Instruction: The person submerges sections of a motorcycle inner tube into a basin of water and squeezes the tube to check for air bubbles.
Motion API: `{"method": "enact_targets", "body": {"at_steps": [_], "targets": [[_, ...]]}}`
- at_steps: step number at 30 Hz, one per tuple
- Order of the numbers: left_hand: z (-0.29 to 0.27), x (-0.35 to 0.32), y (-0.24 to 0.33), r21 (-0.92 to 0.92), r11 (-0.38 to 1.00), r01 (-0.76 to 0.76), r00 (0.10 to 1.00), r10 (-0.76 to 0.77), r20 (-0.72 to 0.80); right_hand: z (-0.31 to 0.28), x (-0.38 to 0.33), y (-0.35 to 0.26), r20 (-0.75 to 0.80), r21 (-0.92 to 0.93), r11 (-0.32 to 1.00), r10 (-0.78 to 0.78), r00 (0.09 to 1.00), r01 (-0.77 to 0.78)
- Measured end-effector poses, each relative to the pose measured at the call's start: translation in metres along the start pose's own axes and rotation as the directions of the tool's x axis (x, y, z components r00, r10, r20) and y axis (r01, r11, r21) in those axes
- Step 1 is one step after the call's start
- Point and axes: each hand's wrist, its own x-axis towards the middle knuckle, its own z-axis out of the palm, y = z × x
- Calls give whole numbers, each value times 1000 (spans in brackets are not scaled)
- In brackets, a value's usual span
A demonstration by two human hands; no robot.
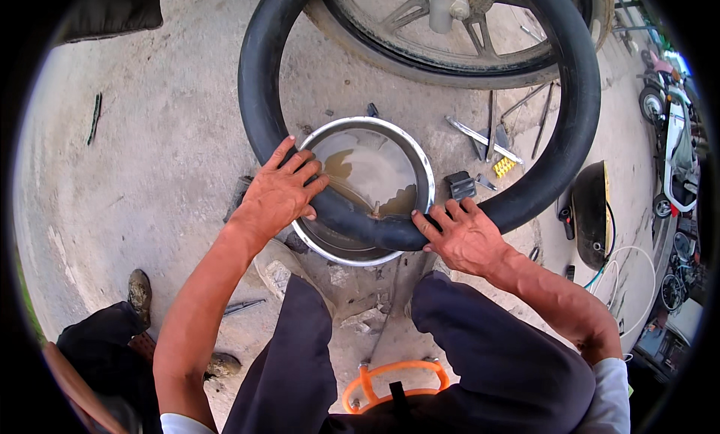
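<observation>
Leak check in hand: left hand (279,192) and right hand (463,237), fingers spread flat, press inner tube (360,222) into water-filled metal basin (426,171); next move likely calls for feeding along a fresh section.

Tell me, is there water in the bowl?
Yes. The metal bowl holds murky water, and the black inner tube dips into it.
</observation>
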Motion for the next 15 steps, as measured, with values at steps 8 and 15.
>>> {"method": "enact_targets", "body": {"at_steps": [8,15], "targets": [[0,15,6,82,997,3,994,-12,105,6,18,-9,24,-168,984,63,998,-58],[12,24,12,149,988,32,993,-48,105,13,43,-18,-71,-238,969,44,996,-60]]}}
